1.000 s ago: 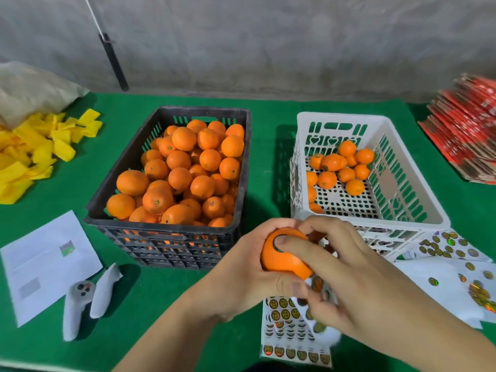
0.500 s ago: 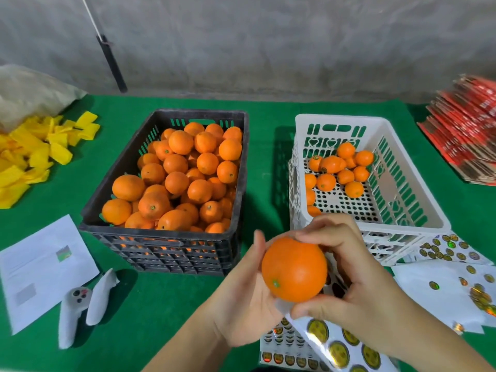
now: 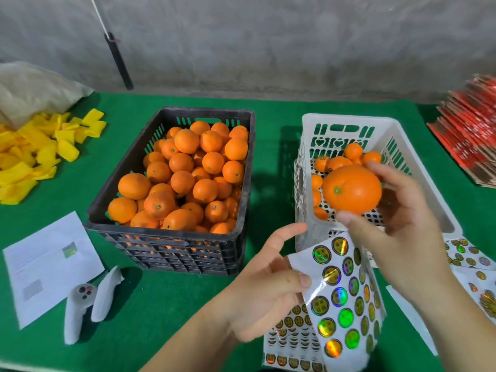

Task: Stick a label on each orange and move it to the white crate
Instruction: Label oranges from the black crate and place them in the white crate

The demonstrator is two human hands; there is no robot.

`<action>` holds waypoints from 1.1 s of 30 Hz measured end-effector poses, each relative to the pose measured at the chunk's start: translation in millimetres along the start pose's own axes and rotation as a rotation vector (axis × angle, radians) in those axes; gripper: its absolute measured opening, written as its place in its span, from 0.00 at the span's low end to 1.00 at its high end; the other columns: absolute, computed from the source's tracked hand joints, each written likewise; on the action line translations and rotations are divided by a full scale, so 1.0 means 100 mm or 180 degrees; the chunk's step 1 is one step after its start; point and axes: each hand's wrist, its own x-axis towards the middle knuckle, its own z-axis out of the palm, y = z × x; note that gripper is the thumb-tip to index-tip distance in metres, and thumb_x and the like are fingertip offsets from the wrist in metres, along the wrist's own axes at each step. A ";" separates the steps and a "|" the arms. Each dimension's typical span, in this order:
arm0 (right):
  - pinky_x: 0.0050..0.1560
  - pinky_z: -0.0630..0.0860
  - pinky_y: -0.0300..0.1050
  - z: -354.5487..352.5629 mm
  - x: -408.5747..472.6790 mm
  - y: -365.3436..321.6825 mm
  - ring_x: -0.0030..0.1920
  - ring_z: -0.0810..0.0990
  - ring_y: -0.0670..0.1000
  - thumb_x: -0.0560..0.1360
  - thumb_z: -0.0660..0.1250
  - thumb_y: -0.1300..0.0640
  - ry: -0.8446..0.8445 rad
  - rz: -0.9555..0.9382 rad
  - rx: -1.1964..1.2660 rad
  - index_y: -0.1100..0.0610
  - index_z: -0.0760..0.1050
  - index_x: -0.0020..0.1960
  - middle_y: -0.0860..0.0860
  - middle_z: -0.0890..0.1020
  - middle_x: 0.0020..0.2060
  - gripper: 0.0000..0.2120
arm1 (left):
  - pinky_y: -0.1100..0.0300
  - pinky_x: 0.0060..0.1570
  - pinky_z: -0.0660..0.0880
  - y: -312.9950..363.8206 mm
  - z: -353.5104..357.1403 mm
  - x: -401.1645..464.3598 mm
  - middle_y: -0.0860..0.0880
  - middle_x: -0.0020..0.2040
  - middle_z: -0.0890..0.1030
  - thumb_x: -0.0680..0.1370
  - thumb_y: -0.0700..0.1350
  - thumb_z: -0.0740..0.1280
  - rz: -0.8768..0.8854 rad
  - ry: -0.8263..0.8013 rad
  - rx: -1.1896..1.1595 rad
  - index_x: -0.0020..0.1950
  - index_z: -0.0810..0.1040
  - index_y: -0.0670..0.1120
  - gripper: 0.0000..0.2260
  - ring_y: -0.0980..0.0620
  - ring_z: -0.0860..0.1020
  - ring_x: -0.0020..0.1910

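Early days: approx ten labelled fruits in white crate, black crate still heaped w/ unlabelled ones. Right hand gripping orange above white crate, not yet dropped in; label not visible from here. Left hand pinching sticker sheet by thumb. Most of batch left.

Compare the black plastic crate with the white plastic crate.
The black plastic crate is heaped with oranges up to its rim; the white plastic crate holds only a few on its floor. The black crate sits left of the white one. The right hand holds an orange over the white crate alone. Both have slotted walls.
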 end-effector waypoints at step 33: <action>0.56 0.83 0.46 0.05 -0.25 0.39 0.63 0.85 0.58 0.76 0.70 0.57 -0.0686 0.1468 0.2197 0.55 0.84 0.65 0.59 0.85 0.63 0.18 | 0.47 0.71 0.73 0.75 -0.18 -0.01 0.43 0.66 0.82 0.66 0.60 0.81 0.0042 0.0483 0.1676 0.72 0.75 0.41 0.40 0.43 0.79 0.68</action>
